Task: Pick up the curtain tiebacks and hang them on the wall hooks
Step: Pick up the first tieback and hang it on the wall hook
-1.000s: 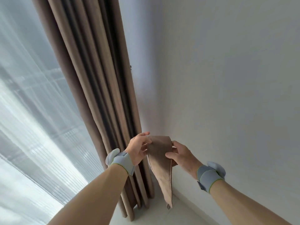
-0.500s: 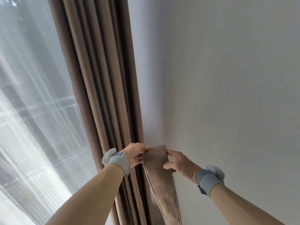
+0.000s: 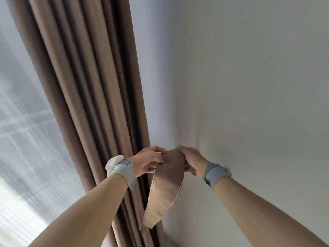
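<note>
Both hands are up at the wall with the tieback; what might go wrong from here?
No hook shows: the top of the tieback and both hands cover that patch of wall, so the loop may miss by feel. The left hand and right hand pinch only the top end, and the long tail hangs free, so a slip would likely drop it. The tail hangs beside the curtain and could snag its folds.

Readable text: none in view.
Tieback [image 3: 167, 182]: plain brown fabric, no tag or print legible.
Curtain [image 3: 85, 86]: plain brown pleats, unmarked.
Wall [image 3: 240, 77]: bare, no sign or label.
Wristbands [image 3: 122, 171]: grey, no brand or number legible.
Sheer curtain [image 3: 21, 139]: white, unmarked.
</note>
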`<state>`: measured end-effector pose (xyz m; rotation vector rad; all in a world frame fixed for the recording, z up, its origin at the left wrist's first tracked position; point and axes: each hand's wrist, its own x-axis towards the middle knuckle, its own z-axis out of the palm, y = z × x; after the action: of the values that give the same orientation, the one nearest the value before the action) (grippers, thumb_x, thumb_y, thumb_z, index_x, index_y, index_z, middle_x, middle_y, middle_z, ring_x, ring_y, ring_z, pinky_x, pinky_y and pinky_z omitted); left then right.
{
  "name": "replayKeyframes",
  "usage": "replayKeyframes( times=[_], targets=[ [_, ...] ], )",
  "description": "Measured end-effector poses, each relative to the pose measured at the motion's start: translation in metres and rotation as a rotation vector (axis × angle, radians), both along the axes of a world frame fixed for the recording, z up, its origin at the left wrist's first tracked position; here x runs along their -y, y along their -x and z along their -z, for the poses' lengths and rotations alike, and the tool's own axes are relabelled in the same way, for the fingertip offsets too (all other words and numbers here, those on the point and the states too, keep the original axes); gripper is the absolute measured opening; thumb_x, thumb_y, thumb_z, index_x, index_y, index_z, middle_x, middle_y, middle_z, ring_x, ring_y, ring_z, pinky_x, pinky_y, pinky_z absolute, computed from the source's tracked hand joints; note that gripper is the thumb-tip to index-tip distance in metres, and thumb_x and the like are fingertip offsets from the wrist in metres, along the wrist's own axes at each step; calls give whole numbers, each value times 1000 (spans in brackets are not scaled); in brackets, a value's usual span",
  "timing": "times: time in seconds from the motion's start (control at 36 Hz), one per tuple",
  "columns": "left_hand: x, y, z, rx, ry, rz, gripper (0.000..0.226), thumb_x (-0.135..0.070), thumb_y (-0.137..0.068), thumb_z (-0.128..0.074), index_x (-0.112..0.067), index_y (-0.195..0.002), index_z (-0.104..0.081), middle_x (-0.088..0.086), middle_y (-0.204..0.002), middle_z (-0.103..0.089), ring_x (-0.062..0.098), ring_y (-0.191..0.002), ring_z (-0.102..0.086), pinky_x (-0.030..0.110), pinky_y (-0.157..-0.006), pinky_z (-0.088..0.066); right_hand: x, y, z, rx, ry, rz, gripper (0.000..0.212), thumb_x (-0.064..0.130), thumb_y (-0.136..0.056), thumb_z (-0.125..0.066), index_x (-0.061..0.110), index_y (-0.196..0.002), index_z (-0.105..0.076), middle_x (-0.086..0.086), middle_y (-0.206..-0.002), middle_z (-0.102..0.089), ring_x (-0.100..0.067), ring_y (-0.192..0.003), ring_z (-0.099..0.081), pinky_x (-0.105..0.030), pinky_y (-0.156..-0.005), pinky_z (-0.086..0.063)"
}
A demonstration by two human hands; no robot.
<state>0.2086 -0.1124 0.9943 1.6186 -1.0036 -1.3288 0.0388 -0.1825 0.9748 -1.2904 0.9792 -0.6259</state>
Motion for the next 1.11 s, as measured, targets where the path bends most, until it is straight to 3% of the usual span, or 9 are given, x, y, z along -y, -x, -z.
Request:
replayKeyframes(
  times=[0.11,0.22,0.31,0.44,0.58,0.67,0.78,0.97,1.11],
  targets=[
    [23,-11,-6,351,-57,-55,8,-20,-81,-59,-22,-78,-65,3,-81,-69,15,-71,-66,26,-64,-52,30,-25,-1,-45,50,-81,12,17,-95,-51,13,-91,-61,-6,-79,-56,-19,-67,-54,-31,-61,-49],
    [60,-21,-5,676,45,-310,26,-34,-86,-58,-15,-68,-58,8,-73,-70,21,-60,-61,23,-52,-49,56,-48,2,-126,102,-154,14,11,-92,-51,8,-99,-62,-11,-84,-58,-23,-71,-56,-33,-67,-49],
    [84,-23,-10,611,49,-431,34,-33,-92,-52,-14,-64,-53,9,-56,-63,20,-40,-51,20,-40,-47,72,-62,6,-112,135,-140,22,13,-90,-49,6,-101,-67,-13,-90,-61,-24,-83,-57,-32,-74,-43],
    [115,-30,-3,506,32,-578,24,-23,-93,-46,-8,-97,-64,8,-53,-55,15,-29,-41,15,-36,-39,105,-84,15,-113,146,-166,23,15,-86,-50,4,-88,-69,-12,-86,-63,-22,-78,-58,-30,-72,-43],
    [134,-35,4,323,155,-606,61,-17,-91,-50,-22,-149,-30,13,-98,-66,19,-47,-59,25,-40,-53,116,-102,24,-113,202,-178,18,9,-83,-50,4,-90,-67,-11,-87,-60,-22,-81,-54,-31,-73,-43],
    [146,-42,9,360,196,-639,71,-21,-86,-56,-30,-148,-22,10,-123,-58,29,-85,-67,40,-75,-60,122,-113,28,-99,198,-189,24,6,-82,-51,-8,-97,-63,-12,-85,-58,-22,-79,-52,-31,-69,-40],
    [150,-55,14,538,146,-690,71,-25,-87,-53,-28,-148,-17,10,-140,-49,35,-123,-52,42,-105,-43,125,-121,37,-57,182,-218,27,6,-80,-52,-13,-99,-58,-12,-82,-54,-22,-76,-50,-33,-68,-39],
    [152,-84,24,544,-7,-750,67,-23,-93,-49,-18,-152,-17,9,-152,-36,30,-135,-40,31,-109,-31,124,-134,57,216,163,-236,17,17,-92,-60,8,-104,-69,-15,-105,-73,-30,-100,-68,-43,-93,-53],
    [157,-97,27,381,-162,-772,56,-35,-94,-44,-2,-139,-44,13,-144,-48,32,-129,-47,27,-97,-34,119,-136,65,337,147,-277,20,-1,-88,-61,17,-90,-69,-7,-91,-71,-19,-87,-63,-36,-86,-52]
  ],
)
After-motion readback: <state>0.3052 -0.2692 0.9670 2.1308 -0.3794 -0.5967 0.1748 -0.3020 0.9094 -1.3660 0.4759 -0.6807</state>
